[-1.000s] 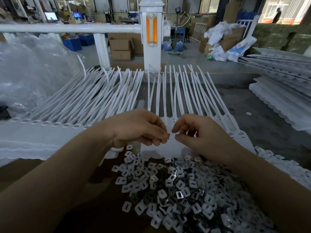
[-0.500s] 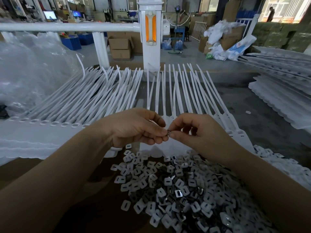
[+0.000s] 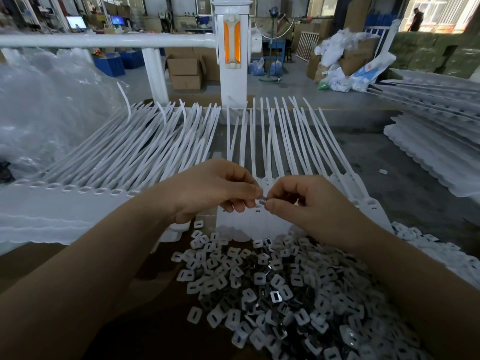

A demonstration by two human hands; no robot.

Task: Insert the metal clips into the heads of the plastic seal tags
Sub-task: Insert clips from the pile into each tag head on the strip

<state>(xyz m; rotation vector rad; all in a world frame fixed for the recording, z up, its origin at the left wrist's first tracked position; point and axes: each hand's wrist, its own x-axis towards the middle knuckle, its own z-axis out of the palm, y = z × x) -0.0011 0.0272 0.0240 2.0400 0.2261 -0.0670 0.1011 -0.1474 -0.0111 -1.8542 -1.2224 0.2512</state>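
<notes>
A loose pile of clips (image 3: 285, 287) lies below rows of white tags (image 3: 145, 152). The right hand (image 3: 309, 206) pinches one clip (image 3: 262, 201) between thumb and forefinger; the left hand (image 3: 207, 190), fingers curled, touches it.

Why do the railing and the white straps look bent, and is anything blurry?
Head view: the wide-angle lens bows the white railing and fans the seal tags outward; the metal clip between both hands is fairly sharp, while the edges and dim background smear.
</notes>
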